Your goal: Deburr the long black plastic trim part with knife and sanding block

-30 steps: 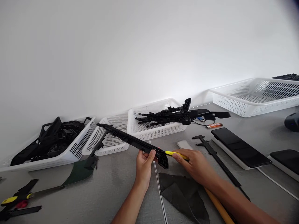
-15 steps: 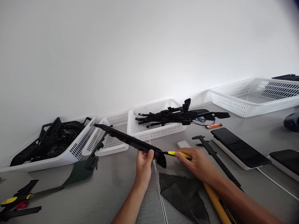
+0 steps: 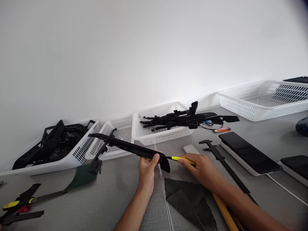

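My left hand is closed around the near end of a long black plastic trim strip, thumb on top. The strip slants up to the left, above the table, its far end in front of a small white basket. In my right hand I pinch a slim yellow-handled tool. Its thin dark tip meets the edge of the strip's wide end, close to my left thumb; the exact kind of tip is too small to tell. A dark cloth lies on the table below my hands.
White baskets with black plastic parts stand at the left and centre back; another basket is at the right. Calipers, a phone, a yellow-orange handle and a lighter lie right. A yellow-black clamp lies left.
The trim strip's far end has swung a little left and down. Both hands have shifted slightly left with strip and tool, keeping their grips.
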Available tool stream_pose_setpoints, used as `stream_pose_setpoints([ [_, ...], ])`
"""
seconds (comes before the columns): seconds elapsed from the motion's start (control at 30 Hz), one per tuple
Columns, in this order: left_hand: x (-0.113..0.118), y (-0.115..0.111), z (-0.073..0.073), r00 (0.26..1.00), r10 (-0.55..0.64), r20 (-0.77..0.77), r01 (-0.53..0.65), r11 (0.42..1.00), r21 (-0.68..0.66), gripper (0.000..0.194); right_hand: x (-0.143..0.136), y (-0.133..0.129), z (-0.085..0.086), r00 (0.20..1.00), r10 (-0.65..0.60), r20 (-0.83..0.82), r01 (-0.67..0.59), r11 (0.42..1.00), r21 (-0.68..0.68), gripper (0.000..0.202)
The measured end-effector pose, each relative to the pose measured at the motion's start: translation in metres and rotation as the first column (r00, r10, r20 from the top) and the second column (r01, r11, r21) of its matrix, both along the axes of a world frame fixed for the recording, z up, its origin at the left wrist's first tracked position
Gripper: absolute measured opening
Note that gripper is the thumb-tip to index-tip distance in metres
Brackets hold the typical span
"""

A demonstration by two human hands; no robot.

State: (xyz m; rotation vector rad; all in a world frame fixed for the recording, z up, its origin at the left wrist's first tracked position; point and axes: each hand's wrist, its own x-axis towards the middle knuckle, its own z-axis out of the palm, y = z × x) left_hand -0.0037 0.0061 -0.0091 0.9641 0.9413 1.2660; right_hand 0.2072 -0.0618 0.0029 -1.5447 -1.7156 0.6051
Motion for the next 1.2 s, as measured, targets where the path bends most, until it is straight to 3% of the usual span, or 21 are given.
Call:
stream_pose_setpoints([
  [0.3,-0.001,-0.001,0.002,0.997,0.067,-0.041,-0.067,0.998,0.0,0.047,-0.003,0.001,-0.003,0.999,0.041,0.035,-0.04,0.999,-0.007,0.042],
  [0.53,0.001,-0.006,0.004,0.993,-0.022,-0.119,0.036,0.993,0.112,0.044,0.001,-0.002,0.004,0.997,0.065,0.039,-0.066,0.998,0.005,0.04],
  [0.67,-0.001,-0.009,0.014,0.98,-0.152,-0.125,0.169,0.976,0.139,0.041,0.002,-0.004,0.012,0.993,0.115,0.011,-0.115,0.993,-0.009,0.045],
  [0.8,-0.006,-0.009,0.02,0.958,-0.285,-0.025,0.286,0.957,0.053,0.039,0.004,-0.004,0.014,0.993,0.107,0.04,-0.105,0.993,-0.047,0.051],
  [0.97,-0.013,-0.002,0.015,0.897,-0.44,0.043,0.441,0.89,-0.113,0.045,0.006,-0.004,0.013,0.986,0.138,0.094,-0.128,0.985,-0.113,0.053],
  [1.2,-0.013,0.005,0.011,0.928,-0.374,-0.011,0.365,0.911,-0.192,0.053,0.007,-0.002,0.008,0.989,0.079,0.125,-0.065,0.991,-0.118,0.054],
])
